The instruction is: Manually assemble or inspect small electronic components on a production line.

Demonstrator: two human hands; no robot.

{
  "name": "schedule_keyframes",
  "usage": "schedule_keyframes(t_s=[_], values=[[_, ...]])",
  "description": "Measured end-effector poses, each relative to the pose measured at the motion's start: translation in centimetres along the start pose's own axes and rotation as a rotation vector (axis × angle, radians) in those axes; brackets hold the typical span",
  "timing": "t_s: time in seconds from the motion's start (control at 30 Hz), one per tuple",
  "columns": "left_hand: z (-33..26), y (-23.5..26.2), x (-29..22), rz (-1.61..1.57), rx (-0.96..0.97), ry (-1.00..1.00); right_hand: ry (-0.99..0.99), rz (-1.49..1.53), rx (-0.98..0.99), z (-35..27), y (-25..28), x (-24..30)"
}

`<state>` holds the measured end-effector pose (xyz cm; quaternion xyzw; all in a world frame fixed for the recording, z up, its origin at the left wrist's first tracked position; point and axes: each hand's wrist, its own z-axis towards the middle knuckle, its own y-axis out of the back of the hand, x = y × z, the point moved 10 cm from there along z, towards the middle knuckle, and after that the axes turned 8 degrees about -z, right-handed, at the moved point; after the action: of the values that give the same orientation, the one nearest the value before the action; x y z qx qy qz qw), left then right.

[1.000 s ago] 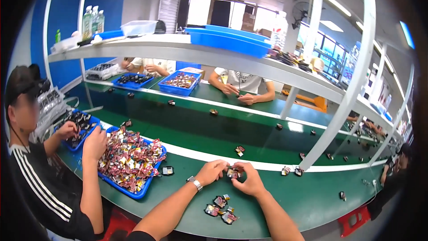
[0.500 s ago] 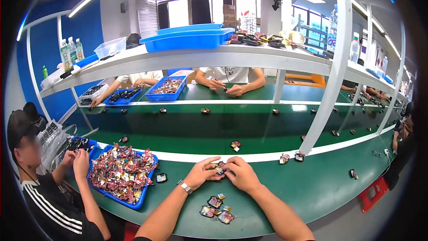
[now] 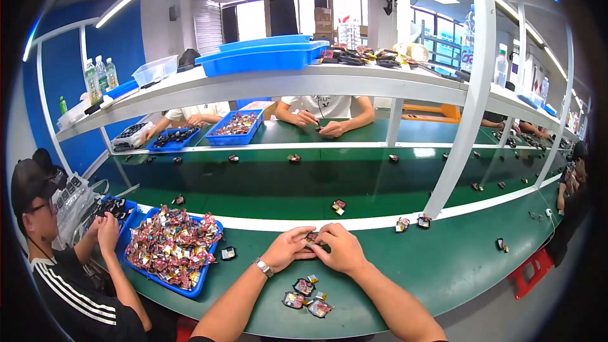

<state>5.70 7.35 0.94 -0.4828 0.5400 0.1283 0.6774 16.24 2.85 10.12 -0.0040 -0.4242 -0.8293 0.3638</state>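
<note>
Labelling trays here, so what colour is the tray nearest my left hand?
Blue tray, clearest in the head view.

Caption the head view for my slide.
Left hand and right hand hold a small part over a green table, blue tray nearby.

We see that the table (image 3: 468, 278) is plain green and the belt (image 3: 272, 183) is of a darker green, with a white strip (image 3: 266, 223) between these two greens. The small part (image 3: 311, 239) which we hold shows only a little dark red. The loose parts (image 3: 319, 308) have black edges and patches of pink-red, white and yellow. At our left, the tray (image 3: 194, 292) is bright blue and its pile (image 3: 171, 247) mixes red, white and yellow. Our watch (image 3: 264, 268) is silver. Our neighbour's shirt (image 3: 130, 324) is black with white stripes (image 3: 69, 299).
</note>
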Motion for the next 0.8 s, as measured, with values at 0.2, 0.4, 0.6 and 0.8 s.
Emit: schedule_keyframes(t_s=[0.2,0.4,0.6,0.8], values=[[0.3,-1.0,0.3,-0.075,0.058,-0.010,-0.027,-0.142,-0.075,-0.1,-0.4,-0.5],[0.4,-1.2,0.4,-0.026,0.042,-0.006,0.067,-0.222,-0.109,0.0,-0.9,0.4],[0.3,-0.9,0.2,-0.083,0.037,-0.016,0.163,-0.070,-0.131,0.2,-0.3,0.7],[0.3,-0.3,0.0,-0.140,0.014,-0.030,0.227,-0.050,-0.099,0.4,0.1,1.5]])
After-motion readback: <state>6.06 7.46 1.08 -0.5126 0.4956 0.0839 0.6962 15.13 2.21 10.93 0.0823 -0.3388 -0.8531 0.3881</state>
